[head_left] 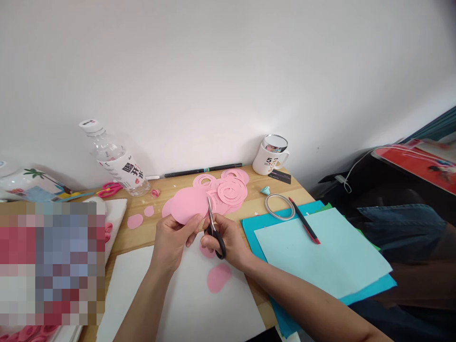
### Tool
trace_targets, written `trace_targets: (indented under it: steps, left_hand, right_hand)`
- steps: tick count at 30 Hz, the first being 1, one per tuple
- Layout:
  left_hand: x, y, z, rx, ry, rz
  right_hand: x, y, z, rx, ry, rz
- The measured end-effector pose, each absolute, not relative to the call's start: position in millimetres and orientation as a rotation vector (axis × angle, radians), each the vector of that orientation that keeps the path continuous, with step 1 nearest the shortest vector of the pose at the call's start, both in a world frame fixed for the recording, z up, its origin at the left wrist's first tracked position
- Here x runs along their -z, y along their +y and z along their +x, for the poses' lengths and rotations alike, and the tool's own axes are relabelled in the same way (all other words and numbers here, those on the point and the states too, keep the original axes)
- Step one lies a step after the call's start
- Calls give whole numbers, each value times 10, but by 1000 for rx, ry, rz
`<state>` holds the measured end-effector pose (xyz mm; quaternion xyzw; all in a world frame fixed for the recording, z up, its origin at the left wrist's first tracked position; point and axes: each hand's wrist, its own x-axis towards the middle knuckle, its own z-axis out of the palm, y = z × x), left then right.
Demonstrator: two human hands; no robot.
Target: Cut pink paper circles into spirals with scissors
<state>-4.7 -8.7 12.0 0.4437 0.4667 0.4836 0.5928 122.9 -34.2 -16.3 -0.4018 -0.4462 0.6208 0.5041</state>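
My left hand (171,236) pinches a round pink paper disc (188,204) at its lower edge and holds it above the desk. My right hand (228,240) grips black-handled scissors (213,228), whose blades point up into the disc's right edge. Both hands hover over a white sheet (142,294) on which a pink paper scrap (218,277) lies. Behind the disc lies a pile of pink paper spirals (228,190).
A clear water bottle (116,161) leans at the back left, with pink scissors (109,189) beside it. A white mug (270,156), a black pen (203,171), a tape ring (280,206), a red-tipped pencil (304,221) and blue sheets (320,251) are to the right. Small pink scraps (135,221) lie on the wooden desk (256,199).
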Motion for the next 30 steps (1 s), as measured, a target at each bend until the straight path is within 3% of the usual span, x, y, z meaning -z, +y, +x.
trace_targets:
  steps: [30]
  left_hand:
    - [-115,-103,-12,-1089,1098,1094]
  right_hand:
    - [293,-322,1194,-1454,-1131,-793]
